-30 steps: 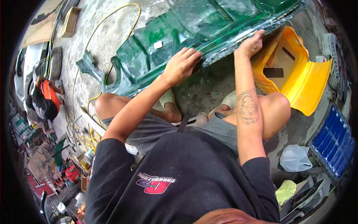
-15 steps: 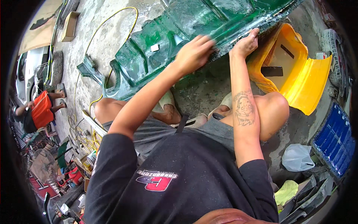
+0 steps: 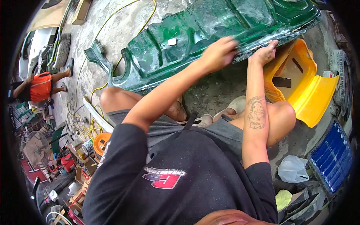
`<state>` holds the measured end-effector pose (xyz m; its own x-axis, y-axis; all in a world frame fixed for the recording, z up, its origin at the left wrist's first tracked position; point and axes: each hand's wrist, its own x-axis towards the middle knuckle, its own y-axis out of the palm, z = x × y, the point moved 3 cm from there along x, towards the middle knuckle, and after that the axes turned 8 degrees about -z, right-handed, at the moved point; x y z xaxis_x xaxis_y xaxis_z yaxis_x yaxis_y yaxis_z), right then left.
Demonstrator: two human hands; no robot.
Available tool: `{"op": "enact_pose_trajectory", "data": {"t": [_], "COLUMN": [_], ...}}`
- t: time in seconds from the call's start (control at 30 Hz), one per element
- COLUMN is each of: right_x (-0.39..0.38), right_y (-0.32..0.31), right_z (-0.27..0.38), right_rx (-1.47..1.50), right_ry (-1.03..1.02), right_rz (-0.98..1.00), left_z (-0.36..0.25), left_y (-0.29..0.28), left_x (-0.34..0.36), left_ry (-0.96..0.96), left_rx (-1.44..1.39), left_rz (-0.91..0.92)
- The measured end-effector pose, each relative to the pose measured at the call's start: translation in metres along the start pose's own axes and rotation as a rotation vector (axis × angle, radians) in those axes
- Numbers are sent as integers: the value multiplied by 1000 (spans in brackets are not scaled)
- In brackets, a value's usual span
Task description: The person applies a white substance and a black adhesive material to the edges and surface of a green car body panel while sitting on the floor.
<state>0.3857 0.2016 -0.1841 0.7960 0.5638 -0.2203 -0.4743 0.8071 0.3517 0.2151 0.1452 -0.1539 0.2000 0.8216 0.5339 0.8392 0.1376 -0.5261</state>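
A large green moulded body panel (image 3: 180, 41) lies tilted on the concrete in front of my knees. My left hand (image 3: 217, 55) lies on its lower edge, fingers curled and blurred; whether it holds anything between palm and panel is not visible. My right hand (image 3: 264, 53) is just to the right, gripping the same rough edge from below with its fingers. I am seated low with both knees bent under the panel.
A yellow body panel (image 3: 311, 90) stands to the right, with a blue ribbed part (image 3: 332, 157) and a white plastic bag (image 3: 292, 168) below it. A yellow hose (image 3: 112, 22) runs across the floor. An orange bucket (image 3: 100, 142) sits among boxes lower left. Another person in orange (image 3: 39, 88) crouches at far left.
My left hand has slid to the right along the panel's edge, closing on my right hand. The right hand has kept its grip. The person at far left has shifted.
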Motion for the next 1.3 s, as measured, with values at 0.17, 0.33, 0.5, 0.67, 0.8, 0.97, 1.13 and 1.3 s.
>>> {"op": "enact_pose_trajectory", "data": {"t": [0.17, 0.33, 0.5, 0.67, 0.8, 0.97, 1.13, 1.3], "right_x": [-6, -5, 16, 2, 8, 0, -1, -2], "right_y": [5, 12, -1, -1, 8, 6, 5, 11], "right_z": [-1, -19, -18, 2, -11, -6, -10, -13], "right_rx": [-40, -90, -209, -246, -176, -242, -96, -61], "right_ry": [-40, -35, -138, -68, -79, -87, -4, -119], "right_rz": [-1, 24, -25, -48, -9, 17, -20, 28], "left_z": [25, 0, 14, 31, 20, 20, 31, 6], "left_y": [-76, 9, -30, -128, -71, -39, -76, 18], "left_x": [-70, 24, -30, -124, -67, -34, -69, 39], "left_ry": [-187, 0, 4, -208, -151, -150, -184, 55], "left_rx": [43, 55, 21, 152, 136, 84, 80, 210], "left_rz": [193, -25, -6, 163, 100, 119, 202, 83]}}
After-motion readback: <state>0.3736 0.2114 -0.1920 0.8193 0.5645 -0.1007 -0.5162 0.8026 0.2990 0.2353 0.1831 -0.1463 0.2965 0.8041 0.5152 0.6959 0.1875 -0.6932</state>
